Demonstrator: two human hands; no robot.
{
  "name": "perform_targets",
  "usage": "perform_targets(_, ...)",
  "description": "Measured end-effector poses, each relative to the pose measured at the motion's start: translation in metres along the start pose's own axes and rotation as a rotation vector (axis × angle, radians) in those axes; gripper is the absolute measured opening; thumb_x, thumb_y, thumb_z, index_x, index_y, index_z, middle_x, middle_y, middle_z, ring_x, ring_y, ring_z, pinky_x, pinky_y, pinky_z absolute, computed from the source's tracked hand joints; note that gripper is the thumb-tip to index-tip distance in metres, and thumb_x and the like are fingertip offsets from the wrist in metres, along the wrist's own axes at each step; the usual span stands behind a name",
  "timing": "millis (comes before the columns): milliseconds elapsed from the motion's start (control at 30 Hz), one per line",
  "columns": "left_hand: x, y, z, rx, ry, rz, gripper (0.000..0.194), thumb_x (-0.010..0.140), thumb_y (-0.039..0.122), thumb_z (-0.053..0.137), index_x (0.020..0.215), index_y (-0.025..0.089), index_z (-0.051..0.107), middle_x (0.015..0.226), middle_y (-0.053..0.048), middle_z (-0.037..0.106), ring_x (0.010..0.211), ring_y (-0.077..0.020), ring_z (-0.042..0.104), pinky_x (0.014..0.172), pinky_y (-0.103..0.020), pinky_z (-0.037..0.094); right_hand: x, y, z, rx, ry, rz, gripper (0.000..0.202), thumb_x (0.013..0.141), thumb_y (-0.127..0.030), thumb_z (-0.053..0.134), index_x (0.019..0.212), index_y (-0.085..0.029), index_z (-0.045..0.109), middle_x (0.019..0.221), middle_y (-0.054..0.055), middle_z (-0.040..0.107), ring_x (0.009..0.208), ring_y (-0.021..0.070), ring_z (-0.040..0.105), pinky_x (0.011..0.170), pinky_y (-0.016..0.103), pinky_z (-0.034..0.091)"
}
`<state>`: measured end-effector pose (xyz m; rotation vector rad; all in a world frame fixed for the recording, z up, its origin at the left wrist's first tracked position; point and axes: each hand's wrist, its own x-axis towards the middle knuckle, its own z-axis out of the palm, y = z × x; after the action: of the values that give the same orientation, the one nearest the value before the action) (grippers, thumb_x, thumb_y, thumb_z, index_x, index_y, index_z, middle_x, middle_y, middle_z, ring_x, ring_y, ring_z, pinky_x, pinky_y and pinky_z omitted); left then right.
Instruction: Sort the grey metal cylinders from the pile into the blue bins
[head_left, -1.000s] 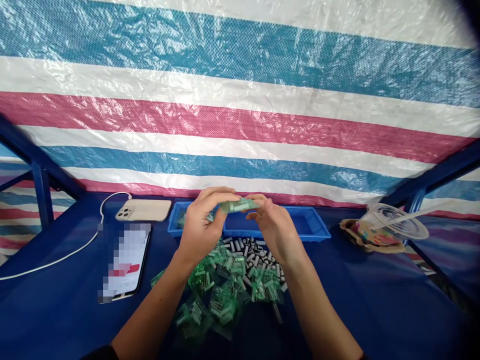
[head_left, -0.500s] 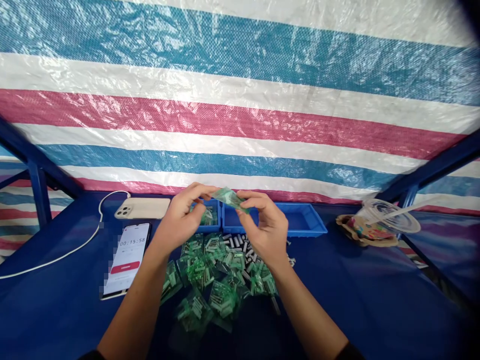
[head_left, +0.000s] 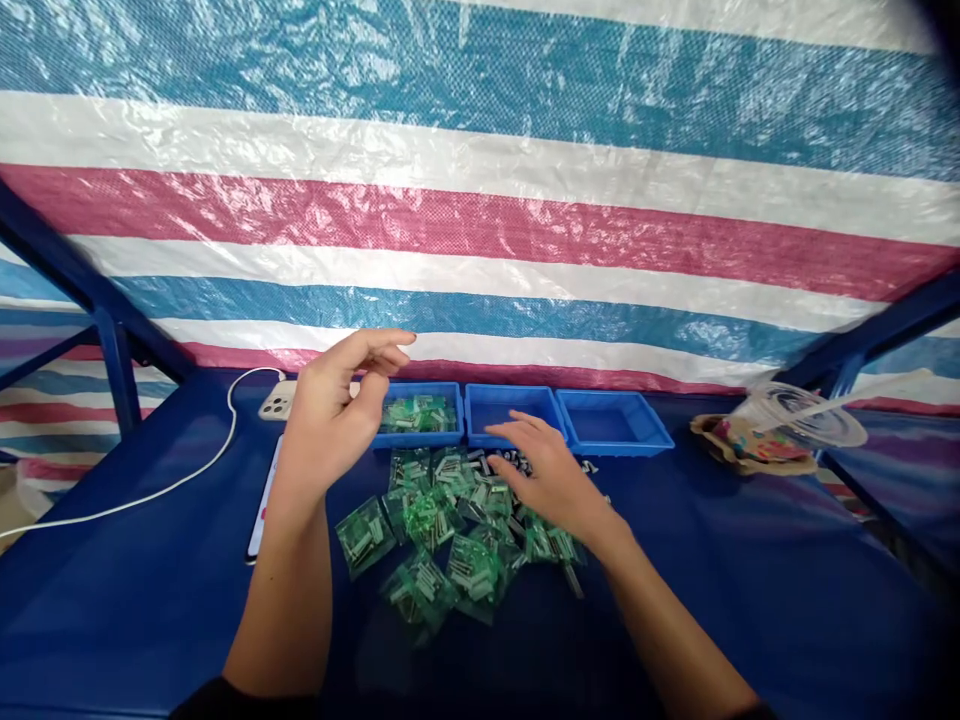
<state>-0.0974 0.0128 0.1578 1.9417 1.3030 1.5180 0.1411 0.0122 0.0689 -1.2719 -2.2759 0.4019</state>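
My left hand [head_left: 337,410] is raised in front of the left blue bin [head_left: 424,439], its fingers bent and parted from the thumb, with nothing visible in them. Small green plastic bags [head_left: 421,412] lie inside that bin. Over the right side of a pile of filled green bags [head_left: 431,515] hovers my right hand [head_left: 551,475], fingers spread and holding nothing. Short grey metal parts [head_left: 516,525] show among and behind the bags. They are partly covered by the right hand, and their exact kind is unclear.
Two more blue bins, a middle one [head_left: 499,400] and a right one [head_left: 615,418], stand in the row. A phone [head_left: 264,510] is partly behind my left arm. Another phone [head_left: 276,401] and a white cable [head_left: 214,450] lie left. A lidded plastic cup [head_left: 780,420] sits right.
The green bag pinched between both hands is no longer in either one. My hands have moved apart, the left up and leftward, the right down toward the pile. The view has shifted slightly.
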Motion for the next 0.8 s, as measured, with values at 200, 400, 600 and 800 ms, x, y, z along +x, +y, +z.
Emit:
perform_targets(200,0.000,0.000,0.009,0.062,-0.108,0.026,0.036,0.081,0.008,0.045,0.107,0.022,0.064,0.092,-0.003,0.067,0.087,-0.0167,0.063,0.082,-0.028,0.048,-0.068,0.026,-0.016,-0.117,-0.124,0.212,0.035,0.088,-0.035,0.050,0.119,-0.022,0.058,0.121,0.010,0.062,0.124,0.0320,0.046,0.101,0.056,0.037)
perform_targets(400,-0.001,0.001,0.020,0.138,-0.274,0.076,0.036,0.081,0.008,0.045,0.111,0.021,0.062,0.095,-0.004,0.067,0.088,-0.0175,0.063,0.078,-0.028,0.049,-0.102,0.030,-0.005,-0.101,-0.145,0.223,0.047,0.085,-0.028,0.054,0.131,-0.026,0.047,0.129,0.009,0.056,0.130,0.0312,0.038,0.102,0.056,0.037)
perform_targets(600,-0.002,0.005,0.021,0.242,-0.348,0.060,0.034,0.085,0.011,0.044,0.113,0.022,0.060,0.098,-0.003,0.066,0.091,-0.0171,0.062,0.079,-0.028,0.048,-0.067,0.013,0.003,-0.126,0.047,0.102,0.033,0.089,-0.028,0.051,0.121,-0.020,0.055,0.116,0.010,0.062,0.120,0.0281,0.045,0.098,0.049,0.041)
perform_targets(800,-0.004,0.009,0.015,0.283,-0.355,0.060,0.031,0.087,0.013,0.044,0.113,0.021,0.059,0.099,-0.002,0.066,0.091,-0.0155,0.062,0.079,-0.026,0.047,-0.023,-0.005,0.043,-0.225,-0.040,-0.196,0.030,0.085,-0.021,0.057,0.115,-0.020,0.059,0.105,0.010,0.063,0.101,0.0255,0.051,0.082,0.041,0.043)
